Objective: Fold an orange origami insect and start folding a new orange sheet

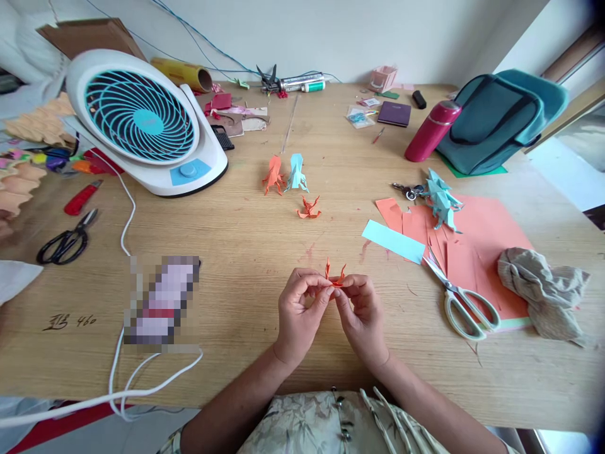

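Note:
Between my two hands, over the near middle of the table, is a small orange folded paper piece (337,281) with thin points sticking up. The thumb and fingers of my left hand (302,309) pinch its left side. My right hand (363,313) pinches the right side the same way, and the fingertips cover much of the paper. Farther back lies another orange folded piece (309,208) with curled points. Behind that stand an orange origami figure (273,174) and a light blue origami figure (296,172), both with several thin legs.
On the right are white-handled scissors (460,306), a blue paper strip (394,241), orange paper sheets (491,252), blue origami figures (443,202), a crumpled cloth (543,287) and a pink bottle (432,131). Leftward are a fan (149,123), black scissors (66,243), a blurred-out phone (165,302) and a white cable (155,391).

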`<state>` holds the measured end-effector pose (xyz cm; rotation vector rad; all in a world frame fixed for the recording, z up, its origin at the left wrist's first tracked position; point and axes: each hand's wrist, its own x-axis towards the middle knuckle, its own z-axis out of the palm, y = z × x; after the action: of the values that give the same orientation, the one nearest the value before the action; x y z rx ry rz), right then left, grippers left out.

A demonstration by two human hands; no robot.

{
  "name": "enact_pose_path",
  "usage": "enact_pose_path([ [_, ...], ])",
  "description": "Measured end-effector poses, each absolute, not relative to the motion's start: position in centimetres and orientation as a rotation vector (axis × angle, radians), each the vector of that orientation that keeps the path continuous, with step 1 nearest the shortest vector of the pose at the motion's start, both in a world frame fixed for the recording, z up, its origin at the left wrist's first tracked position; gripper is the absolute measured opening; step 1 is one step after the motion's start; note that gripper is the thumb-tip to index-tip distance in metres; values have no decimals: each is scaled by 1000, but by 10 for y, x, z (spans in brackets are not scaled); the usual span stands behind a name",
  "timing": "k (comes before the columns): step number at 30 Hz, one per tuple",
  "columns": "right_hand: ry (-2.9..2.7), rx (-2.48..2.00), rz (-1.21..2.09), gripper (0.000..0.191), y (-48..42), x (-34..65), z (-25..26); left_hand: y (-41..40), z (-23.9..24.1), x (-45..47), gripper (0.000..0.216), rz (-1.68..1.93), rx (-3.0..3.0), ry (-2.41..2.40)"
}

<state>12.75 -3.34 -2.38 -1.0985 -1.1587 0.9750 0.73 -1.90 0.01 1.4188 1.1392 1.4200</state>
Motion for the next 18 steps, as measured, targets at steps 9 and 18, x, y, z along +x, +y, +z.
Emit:
enact_pose_path([
  [9, -1067, -1086, 1138, 10, -28, 126, -26, -14, -16, 7, 9, 1336, 1197, 1174],
  [18, -1010, -1078, 1238, 18, -23, 129, -26, -6, -13, 4, 16, 1330, 934, 1108],
])
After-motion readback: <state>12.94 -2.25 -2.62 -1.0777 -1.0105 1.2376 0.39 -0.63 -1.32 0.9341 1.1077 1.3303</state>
